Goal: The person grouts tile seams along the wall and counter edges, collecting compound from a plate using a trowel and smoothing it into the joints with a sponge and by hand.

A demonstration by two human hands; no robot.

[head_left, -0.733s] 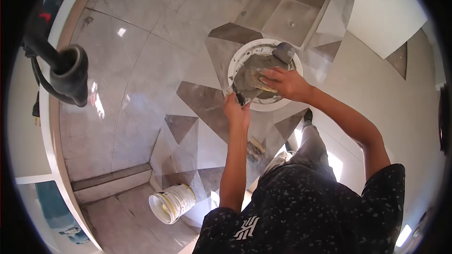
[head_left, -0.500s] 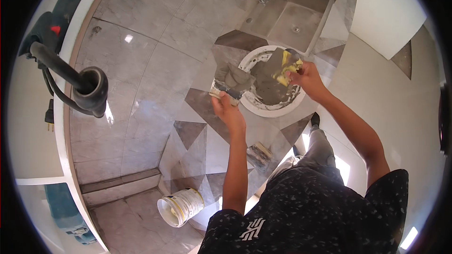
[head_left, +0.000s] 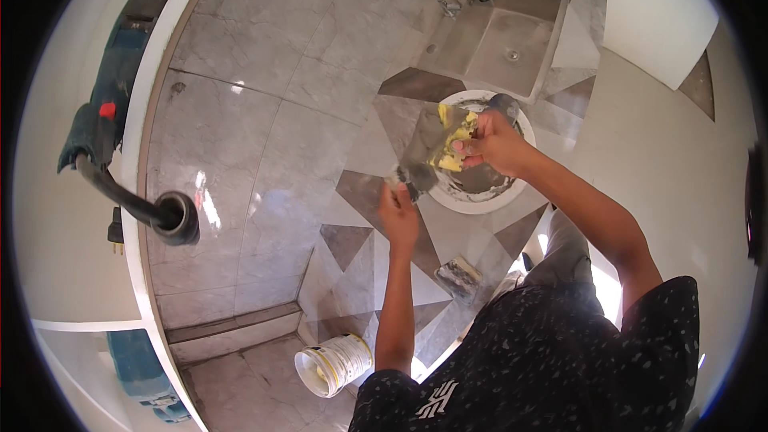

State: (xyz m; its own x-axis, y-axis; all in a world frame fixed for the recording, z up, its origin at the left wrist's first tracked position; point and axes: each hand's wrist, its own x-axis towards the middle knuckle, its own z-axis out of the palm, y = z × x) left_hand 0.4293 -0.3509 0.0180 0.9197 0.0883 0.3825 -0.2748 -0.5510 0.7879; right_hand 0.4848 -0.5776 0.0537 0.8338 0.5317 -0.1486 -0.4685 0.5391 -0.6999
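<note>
My left hand (head_left: 398, 212) is closed on the pale back edge of a wide scraper (head_left: 418, 179), whose dark blade is smeared by motion. My right hand (head_left: 500, 146) pinches a yellow spreader (head_left: 454, 152) streaked with grey paste. The two blades are close together over the left rim of a round white basin (head_left: 476, 206); whether they touch I cannot tell. Grey paste (head_left: 486, 179) lies in the basin and smears its inner wall. A dark rounded thing (head_left: 506, 104) shows at the basin's far rim, partly behind my right hand.
A metal sink (head_left: 512, 24) with a chrome tap (head_left: 450, 6) lies beyond the basin. Nearer me are a paste-smeared block (head_left: 458, 278) and a white bucket (head_left: 336, 362) on its side. A teal power tool (head_left: 100, 124) with a thick black cable stands at the left.
The left scraper, earlier lying flat with a heap of paste, has turned and shows mostly dark blade. My right hand and the spreader have moved left, from over the basin's middle toward the scraper.
</note>
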